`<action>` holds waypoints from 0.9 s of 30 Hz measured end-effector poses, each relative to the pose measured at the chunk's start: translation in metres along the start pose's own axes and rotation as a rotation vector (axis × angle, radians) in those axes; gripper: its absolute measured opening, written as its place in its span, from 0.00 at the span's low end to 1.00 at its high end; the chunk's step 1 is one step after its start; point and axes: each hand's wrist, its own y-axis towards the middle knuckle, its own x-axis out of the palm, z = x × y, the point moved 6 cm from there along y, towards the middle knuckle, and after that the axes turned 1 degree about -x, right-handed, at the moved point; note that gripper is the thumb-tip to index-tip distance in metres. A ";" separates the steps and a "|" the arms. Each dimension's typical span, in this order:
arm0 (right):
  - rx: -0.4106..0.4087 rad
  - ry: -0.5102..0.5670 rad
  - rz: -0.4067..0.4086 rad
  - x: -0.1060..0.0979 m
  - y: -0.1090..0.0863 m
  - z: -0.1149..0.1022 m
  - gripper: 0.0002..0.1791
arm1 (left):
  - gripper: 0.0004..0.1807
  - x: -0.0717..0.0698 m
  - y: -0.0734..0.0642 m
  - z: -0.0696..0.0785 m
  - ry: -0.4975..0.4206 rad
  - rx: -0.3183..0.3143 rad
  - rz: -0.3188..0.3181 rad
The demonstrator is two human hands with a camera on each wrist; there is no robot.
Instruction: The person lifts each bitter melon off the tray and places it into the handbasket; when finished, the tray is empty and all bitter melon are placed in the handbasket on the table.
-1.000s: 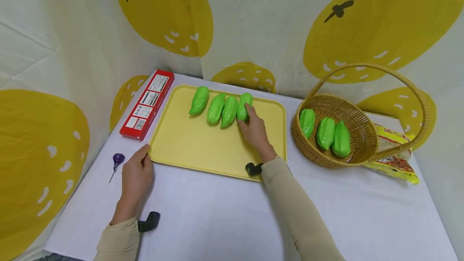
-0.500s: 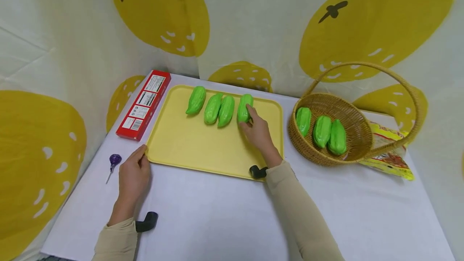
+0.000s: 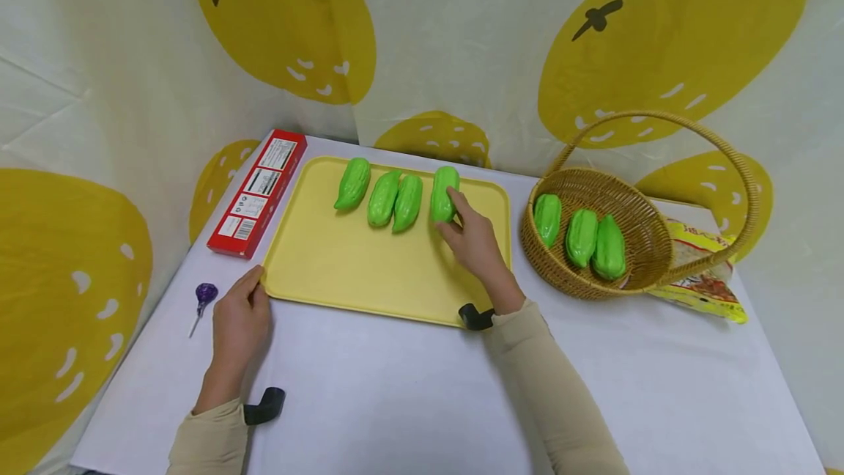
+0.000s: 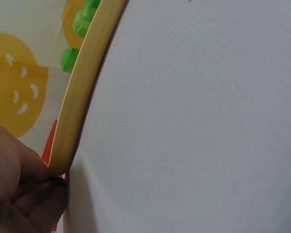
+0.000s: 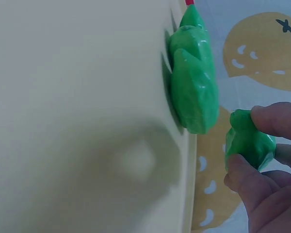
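Observation:
My right hand (image 3: 476, 239) pinches a green ribbed bitter melon (image 3: 445, 185) between thumb and fingers, over the right part of the yellow tray (image 3: 356, 270). In the right wrist view the held bitter melon (image 5: 250, 143) is raised off the tray, with a shadow cast below. Three more lie along the tray's back: a bitter melon (image 3: 353, 183) at the left, and a touching pair, one bitter melon (image 3: 385, 199) beside another bitter melon (image 3: 408, 202). My left hand (image 3: 241, 321) pinches the tray's near-left corner; the left wrist view shows its thumb and fingers (image 4: 29, 170) on the rim.
Right of the tray stands a tall-handled wicker basket (image 3: 574, 284) holding three bitter melons. A yellow food packet (image 3: 702, 277) lies behind it. Left of the tray are a red box (image 3: 257, 196) and a purple lollipop (image 3: 206, 292). A patterned curtain (image 3: 435, 35) hangs behind.
My right hand has carried its bitter melon to the right, opening a gap from the pair. The left hand stays at the tray corner. The head view has shifted slightly.

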 end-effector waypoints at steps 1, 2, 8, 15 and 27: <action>-0.006 -0.003 -0.002 -0.002 -0.001 -0.002 0.40 | 0.23 0.000 0.000 0.000 -0.001 -0.002 -0.001; -0.012 -0.010 -0.005 -0.003 -0.003 -0.005 0.40 | 0.23 0.000 0.000 0.000 -0.003 -0.004 -0.003; -0.009 -0.002 -0.028 -0.014 -0.013 -0.012 0.39 | 0.24 0.000 0.000 -0.001 -0.015 -0.023 -0.019; -0.029 0.036 -0.027 -0.030 -0.025 -0.018 0.40 | 0.24 0.002 -0.001 -0.002 -0.001 -0.047 -0.031; -0.018 0.056 -0.030 -0.059 -0.045 -0.021 0.40 | 0.24 0.002 0.000 0.001 -0.006 -0.040 -0.033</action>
